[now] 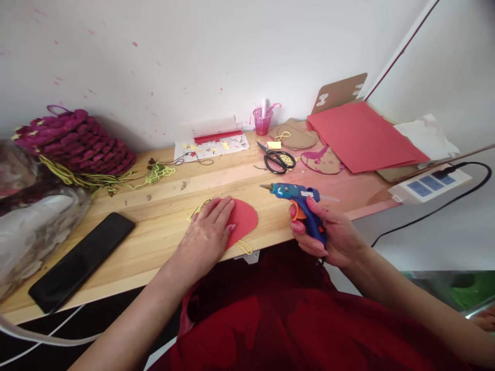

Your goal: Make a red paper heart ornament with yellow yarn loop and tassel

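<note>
1. At the far left a clear plastic bag (34, 226) of pale pieces sits on the wooden table (154, 216). Behind it a heap of dark purple woven work (77, 141) lies against the wall, with yellow cord (154, 172) trailing out from under it to the right
2. A long black flat object (83, 260) lies slantwise near the table's front edge, well apart from both hands. It may be a phone or a wrist rest, as the view is too stretched here to tell
3. Back by the wall lies a white sheet (211, 144) with a red strip and small coloured scraps on it
4. The left hand (209, 232) lies palm down with its fingers straight and close together. It grips nothing and rests flat on the left part of the red paper shape (243, 219)
5. That shape, rounded on its right side, lies at the table's front edge, straight ahead of the person. A thin yellow loop (243, 247) shows from under its near edge
6. Beyond it, black-handled scissors (276, 159) lie on the wood, and a pink cup (263, 121) stands by the wall
7. The blue glue gun (297, 198) points its nozzle left, just right of the red shape and not touching it. The right hand (332, 237) is closed around its grip, one fingertip beside the orange trigger
8. Brown cardboard cut-outs (296, 136) and a stack of red sheets (363, 136) fill the back right corner
9. A white power strip (429, 185) sits at the right end, with a black cable (433, 216) plugged into it
</note>
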A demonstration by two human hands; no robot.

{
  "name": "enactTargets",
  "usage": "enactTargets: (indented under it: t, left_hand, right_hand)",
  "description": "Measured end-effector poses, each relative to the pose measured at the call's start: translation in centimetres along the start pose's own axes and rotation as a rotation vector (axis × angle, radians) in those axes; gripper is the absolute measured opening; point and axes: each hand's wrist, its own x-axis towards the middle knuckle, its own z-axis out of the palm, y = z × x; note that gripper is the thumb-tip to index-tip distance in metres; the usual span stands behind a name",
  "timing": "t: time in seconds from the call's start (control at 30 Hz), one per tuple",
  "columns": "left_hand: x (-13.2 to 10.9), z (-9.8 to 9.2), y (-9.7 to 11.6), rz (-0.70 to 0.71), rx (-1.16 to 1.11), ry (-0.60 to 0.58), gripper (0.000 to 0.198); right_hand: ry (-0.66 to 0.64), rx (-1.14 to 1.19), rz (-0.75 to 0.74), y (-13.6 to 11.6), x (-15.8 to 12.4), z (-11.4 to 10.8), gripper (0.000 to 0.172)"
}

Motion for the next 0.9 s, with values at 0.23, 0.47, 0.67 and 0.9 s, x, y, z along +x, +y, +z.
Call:
enactTargets:
  t: [0.23, 0.47, 0.67, 0.9]
  left_hand:
    - [-0.4, 0.4, 0.0, 0.006, 0.004, 0.006, 0.048]
    - [-0.3, 0.1, 0.5, -0.014, 0.080, -0.107, 0.049]
    - [-0.9, -0.4, 1.3, 0.059, 0.073, -0.187, 0.060]
    - [-1.5, -0.8, 1.5, 0.039, -0.012, -0.201, 0.099]
  right_hand:
    - [0.008, 0.010, -0.017, 0.4, 0.3, 0.0, 0.034]
    - [-0.004, -0.011, -0.012, 0.4, 0.1, -0.1, 0.035]
    - [0.013, -0.004, -0.025, 0.6, 0.0, 0.0, 0.033]
    - [0.052, -0.037, -0.027, 0.5, 0.2, 0.4, 0.035]
